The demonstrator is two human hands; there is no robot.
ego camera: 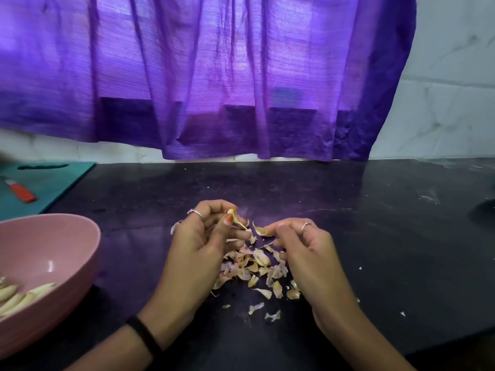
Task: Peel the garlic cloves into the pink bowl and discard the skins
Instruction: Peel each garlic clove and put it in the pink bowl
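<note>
mid-peel above the skin pile (254, 266) on the dark, speckled tabletop (348, 210): left hand (203, 236) pinching a small garlic clove (232, 214) between thumb and fingertips, right hand (302, 245) gripping a curled strip of papery skin (259, 231) just torn away. best done by holding the clove firm near its root end and drawing the dry, brittle husk off in long strips, letting flakes fall straight onto the pile. left of the pile, smooth pink bowl (67, 236) holding pale, slender peeled cloves (21, 298); pile not yet discarded.
</note>
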